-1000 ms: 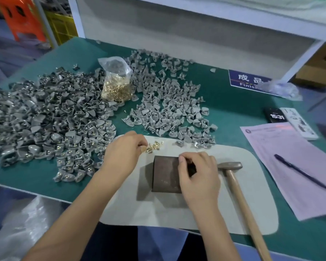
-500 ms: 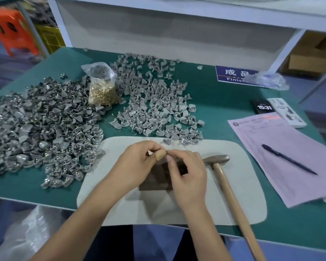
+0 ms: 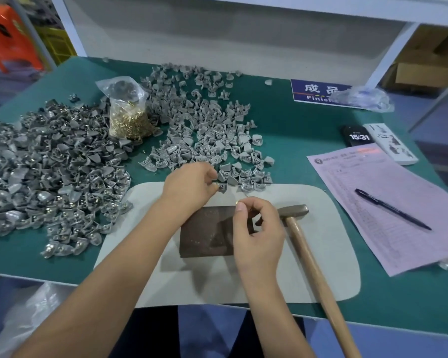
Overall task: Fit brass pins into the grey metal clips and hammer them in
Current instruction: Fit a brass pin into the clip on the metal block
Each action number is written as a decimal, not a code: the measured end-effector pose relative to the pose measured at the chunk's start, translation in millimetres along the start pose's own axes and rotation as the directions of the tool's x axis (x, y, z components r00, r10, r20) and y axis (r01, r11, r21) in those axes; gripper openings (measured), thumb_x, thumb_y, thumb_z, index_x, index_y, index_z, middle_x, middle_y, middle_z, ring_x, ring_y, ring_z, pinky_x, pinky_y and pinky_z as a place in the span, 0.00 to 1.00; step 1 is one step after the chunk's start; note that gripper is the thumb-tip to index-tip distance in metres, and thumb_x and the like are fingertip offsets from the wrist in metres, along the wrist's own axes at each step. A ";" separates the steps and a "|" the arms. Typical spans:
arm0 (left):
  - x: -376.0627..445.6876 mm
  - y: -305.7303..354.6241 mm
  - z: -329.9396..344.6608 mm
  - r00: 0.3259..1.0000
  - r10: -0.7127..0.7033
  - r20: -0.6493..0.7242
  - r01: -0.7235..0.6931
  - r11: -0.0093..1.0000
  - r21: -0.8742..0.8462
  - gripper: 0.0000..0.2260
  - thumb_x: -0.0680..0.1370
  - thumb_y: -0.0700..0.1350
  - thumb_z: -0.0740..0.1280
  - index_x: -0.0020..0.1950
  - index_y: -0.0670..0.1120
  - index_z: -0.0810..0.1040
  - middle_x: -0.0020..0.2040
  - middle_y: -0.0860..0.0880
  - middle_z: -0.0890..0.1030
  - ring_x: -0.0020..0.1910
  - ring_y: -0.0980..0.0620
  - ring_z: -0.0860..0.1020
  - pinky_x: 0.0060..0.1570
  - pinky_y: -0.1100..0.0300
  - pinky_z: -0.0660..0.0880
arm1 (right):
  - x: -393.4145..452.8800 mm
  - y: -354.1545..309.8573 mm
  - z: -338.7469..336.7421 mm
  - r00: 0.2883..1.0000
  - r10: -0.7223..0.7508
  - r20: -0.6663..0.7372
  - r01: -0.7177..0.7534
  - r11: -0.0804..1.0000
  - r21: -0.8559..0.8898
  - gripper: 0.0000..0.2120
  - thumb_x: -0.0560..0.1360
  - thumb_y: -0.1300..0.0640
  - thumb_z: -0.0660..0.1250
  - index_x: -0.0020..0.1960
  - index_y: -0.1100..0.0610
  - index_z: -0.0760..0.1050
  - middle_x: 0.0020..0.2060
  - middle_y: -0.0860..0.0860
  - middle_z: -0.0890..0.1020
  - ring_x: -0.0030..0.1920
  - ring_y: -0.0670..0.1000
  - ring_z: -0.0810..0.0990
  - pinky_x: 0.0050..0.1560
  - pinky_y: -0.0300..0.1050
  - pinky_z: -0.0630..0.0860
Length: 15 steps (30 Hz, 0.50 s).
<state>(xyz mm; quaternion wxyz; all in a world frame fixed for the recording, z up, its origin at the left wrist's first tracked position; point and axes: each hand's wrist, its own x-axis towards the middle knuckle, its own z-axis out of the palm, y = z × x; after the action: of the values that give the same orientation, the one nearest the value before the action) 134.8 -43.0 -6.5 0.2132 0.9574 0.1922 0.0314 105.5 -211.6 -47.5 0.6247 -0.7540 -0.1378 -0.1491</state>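
At a green worktable [image 3: 290, 140], a person's left hand [image 3: 189, 187] pinched a grey clip [image 3: 222, 187] between thumb and fingertips at the far edge of a pale mat [image 3: 326, 254], right at the near fringe of the middle clip pile [image 3: 207, 135]. The right hand [image 3: 256, 233], fingers curled, pinched a small brass pin [image 3: 237, 202] over the far right corner of a dark metal block [image 3: 204, 231] lying at the mat's centre. The 2 hands were close but apart, the clip at about 11 o'clock from the pin. A wooden-handled hammer [image 3: 311, 264] lay on the mat at 3 o'clock from the block, its head just beside the right hand, its handle running toward 5 o'clock past the table's edge. A larger heap of clips [image 3: 44, 174] covered the table at 9 o'clock, and a clear bag of brass pins [image 3: 127, 112] stood between the 2 piles at 11 o'clock. At 2 o'clock, a pen [image 3: 392, 209] rested on a pink form [image 3: 388, 187], beyond it a phone [image 3: 357, 135] reading 15:31.
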 end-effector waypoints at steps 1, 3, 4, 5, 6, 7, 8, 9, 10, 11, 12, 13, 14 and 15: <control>4.0 1.2 2.0 1.000 -0.001 -0.001 0.001 0.999 0.034 0.09 0.79 0.52 0.70 0.58 0.55 0.80 0.52 0.57 0.83 0.54 0.52 0.80 0.49 0.57 0.74 | 0.4 -0.4 0.4 1.000 -0.003 0.003 0.003 1.000 -0.002 0.02 0.77 0.54 0.67 0.48 0.49 0.78 0.43 0.43 0.81 0.46 0.50 0.78 0.47 0.32 0.69; 8.6 2.6 5.9 1.000 0.014 -0.017 -0.012 0.995 0.095 0.07 0.79 0.53 0.69 0.56 0.56 0.81 0.51 0.56 0.83 0.54 0.51 0.81 0.48 0.57 0.73 | 0.9 0.9 0.1 1.000 -0.005 0.009 0.005 1.000 -0.011 0.02 0.77 0.55 0.67 0.48 0.49 0.78 0.43 0.43 0.81 0.46 0.50 0.79 0.47 0.32 0.69; 9.3 3.0 5.8 1.000 0.020 -0.024 -0.017 0.994 0.112 0.06 0.79 0.53 0.69 0.55 0.57 0.81 0.51 0.57 0.84 0.54 0.52 0.81 0.47 0.57 0.73 | 1.1 1.2 0.0 1.000 -0.006 0.011 0.006 1.000 -0.015 0.02 0.77 0.54 0.67 0.48 0.49 0.78 0.43 0.43 0.81 0.46 0.50 0.79 0.47 0.32 0.69; 8.4 3.4 4.4 0.999 0.022 -0.027 -0.019 0.993 0.118 0.06 0.78 0.54 0.69 0.54 0.57 0.81 0.50 0.58 0.84 0.53 0.52 0.81 0.46 0.58 0.72 | 1.1 1.3 -0.2 1.000 -0.006 0.014 0.007 1.000 -0.019 0.02 0.78 0.54 0.67 0.48 0.50 0.78 0.43 0.43 0.81 0.46 0.50 0.79 0.48 0.33 0.69; 6.0 4.0 1.6 0.999 0.026 -0.030 -0.023 0.993 0.117 0.05 0.78 0.54 0.69 0.53 0.57 0.81 0.49 0.58 0.83 0.52 0.53 0.81 0.44 0.58 0.70 | 1.1 1.4 -0.4 1.000 -0.004 0.015 0.005 1.000 -0.022 0.02 0.78 0.54 0.67 0.48 0.50 0.79 0.43 0.43 0.80 0.47 0.50 0.79 0.48 0.33 0.69; 0.5 4.0 -2.2 0.999 0.039 -0.037 -0.035 0.993 0.110 0.05 0.78 0.55 0.69 0.52 0.57 0.81 0.48 0.58 0.83 0.51 0.53 0.80 0.42 0.59 0.69 | 1.0 1.0 -0.8 1.000 0.001 0.015 -0.001 1.000 -0.024 0.02 0.78 0.54 0.67 0.48 0.50 0.79 0.43 0.43 0.80 0.47 0.50 0.79 0.48 0.33 0.69; -8.1 3.4 -6.3 0.997 0.063 -0.052 -0.058 0.994 0.093 0.04 0.77 0.55 0.69 0.50 0.57 0.80 0.47 0.59 0.82 0.50 0.54 0.80 0.41 0.59 0.68 | 1.1 -0.4 -1.1 1.000 0.003 0.013 -0.003 1.000 -0.025 0.02 0.78 0.55 0.67 0.48 0.50 0.79 0.43 0.43 0.80 0.47 0.50 0.79 0.49 0.33 0.69; -19.9 2.1 -10.6 0.993 0.091 -0.075 -0.086 0.994 0.067 0.04 0.77 0.55 0.68 0.49 0.58 0.79 0.46 0.60 0.81 0.48 0.55 0.79 0.40 0.59 0.68 | 1.6 -2.4 -1.9 1.000 -0.010 0.013 0.010 0.999 -0.031 0.02 0.78 0.56 0.68 0.48 0.51 0.79 0.43 0.42 0.80 0.47 0.49 0.78 0.50 0.35 0.69; -35.5 0.1 -14.8 0.988 0.113 -0.101 -0.110 0.993 0.039 0.04 0.76 0.56 0.68 0.48 0.58 0.78 0.45 0.60 0.80 0.47 0.57 0.78 0.39 0.59 0.68 | 1.9 -4.4 -3.5 0.999 -0.043 0.022 0.044 0.998 -0.052 0.02 0.77 0.56 0.68 0.48 0.51 0.79 0.44 0.41 0.80 0.48 0.48 0.78 0.51 0.37 0.71; -53.3 -2.4 -18.2 0.984 0.131 -0.124 -0.130 0.991 0.015 0.04 0.75 0.57 0.67 0.47 0.58 0.77 0.44 0.61 0.79 0.45 0.58 0.77 0.38 0.59 0.69 | 2.1 -6.1 -5.9 0.995 -0.092 0.043 0.096 0.991 -0.090 0.02 0.77 0.56 0.69 0.48 0.53 0.80 0.44 0.41 0.80 0.49 0.49 0.78 0.52 0.41 0.72; -71.8 -5.1 -20.5 0.979 0.146 -0.141 -0.148 0.989 -0.003 0.05 0.74 0.57 0.67 0.47 0.59 0.76 0.43 0.61 0.79 0.44 0.59 0.76 0.37 0.60 0.69 | 2.1 -7.8 -9.8 0.986 -0.149 0.079 0.158 0.978 -0.136 0.03 0.77 0.56 0.69 0.48 0.53 0.81 0.44 0.40 0.81 0.49 0.50 0.78 0.54 0.45 0.73; -89.5 -7.9 -22.1 0.976 0.159 -0.148 -0.163 0.987 -0.015 0.05 0.74 0.57 0.66 0.47 0.59 0.76 0.43 0.60 0.78 0.43 0.60 0.76 0.37 0.61 0.69 | 1.9 -9.7 -14.7 0.972 -0.196 0.129 0.216 0.960 -0.175 0.03 0.77 0.55 0.69 0.48 0.53 0.81 0.44 0.40 0.81 0.49 0.51 0.77 0.54 0.49 0.73; -104.2 -10.4 -23.3 0.974 0.170 -0.150 -0.175 0.984 -0.020 0.05 0.73 0.56 0.66 0.46 0.58 0.76 0.42 0.59 0.78 0.43 0.60 0.76 0.36 0.61 0.69 | 2.0 -12.4 -18.9 0.957 -0.222 0.185 0.259 0.945 -0.202 0.03 0.76 0.55 0.69 0.47 0.51 0.81 0.44 0.40 0.81 0.48 0.51 0.77 0.53 0.53 0.73; -115.6 -13.0 -23.9 0.973 0.178 -0.146 -0.183 0.983 -0.023 0.05 0.73 0.56 0.66 0.47 0.58 0.76 0.43 0.59 0.78 0.43 0.59 0.76 0.37 0.60 0.71 | 1.6 -15.6 -22.4 0.941 -0.228 0.250 0.285 0.932 -0.223 0.02 0.76 0.54 0.69 0.47 0.49 0.81 0.43 0.40 0.82 0.48 0.51 0.77 0.52 0.55 0.72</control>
<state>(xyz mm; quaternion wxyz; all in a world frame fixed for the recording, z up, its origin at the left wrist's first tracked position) 20.0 -66.7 12.3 0.2123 0.9622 0.1185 0.1226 99.7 -230.7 -28.9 0.4781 -0.8153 -0.2836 -0.1622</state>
